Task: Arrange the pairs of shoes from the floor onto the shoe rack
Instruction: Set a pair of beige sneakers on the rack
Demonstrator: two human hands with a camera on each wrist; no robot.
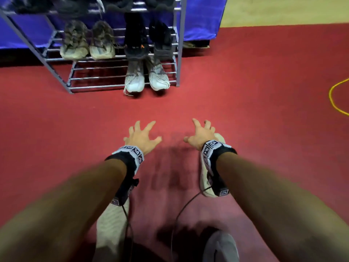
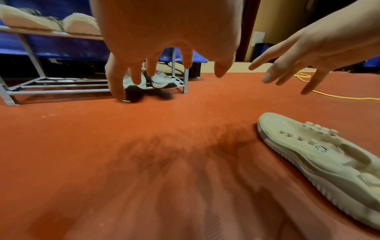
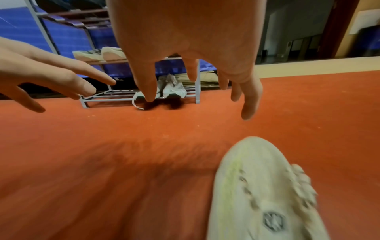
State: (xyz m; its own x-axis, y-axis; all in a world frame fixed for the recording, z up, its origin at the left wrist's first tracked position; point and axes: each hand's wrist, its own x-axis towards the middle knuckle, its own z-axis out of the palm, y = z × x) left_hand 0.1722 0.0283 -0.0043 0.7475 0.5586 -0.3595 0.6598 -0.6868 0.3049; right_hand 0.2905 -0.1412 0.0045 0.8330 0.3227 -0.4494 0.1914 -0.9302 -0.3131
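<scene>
The grey metal shoe rack (image 1: 178,44) stands ahead on the red carpet. White sneakers (image 1: 147,78) sit on its bottom shelf at the right, a beige pair (image 1: 86,42) and a black pair (image 1: 149,38) on the shelf above. Both hands hover over bare carpet with fingers spread and hold nothing: left hand (image 1: 145,132), right hand (image 1: 196,131). A cream shoe (image 1: 206,178) lies on the floor under my right wrist, sole showing in the left wrist view (image 2: 329,162) and blurred in the right wrist view (image 3: 263,194). Another cream shoe (image 1: 111,220) lies under my left forearm.
A blue cloth (image 1: 204,16) hangs behind the rack. A yellow cable (image 1: 336,99) curls on the carpet at the far right. The bottom shelf's left half (image 1: 98,74) holds no shoes. A grey rounded shape (image 1: 221,246) sits at the bottom edge.
</scene>
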